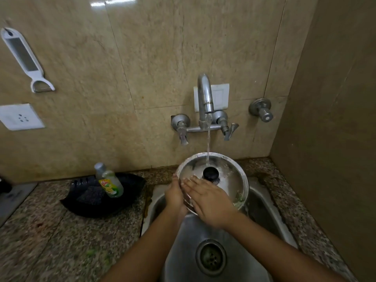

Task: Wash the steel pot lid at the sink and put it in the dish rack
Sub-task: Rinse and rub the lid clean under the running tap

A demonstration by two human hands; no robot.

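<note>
The round steel pot lid (pixel 227 180) with a black knob (pixel 211 173) is tilted over the steel sink (pixel 262 202), its top side facing me. Water runs from the tap (pixel 205 94) onto it just above the knob. My left hand (pixel 175 195) grips the lid's left rim from behind. My right hand (pixel 209 202) lies flat with fingers spread on the lid's lower left face. No dish rack is in view.
A black tray (pixel 130 192) on the granite counter left of the sink holds a dish soap bottle (pixel 108 183) and a dark scrubber (pixel 91 195). The sink drain (pixel 211 256) is near me. A side wall stands close on the right.
</note>
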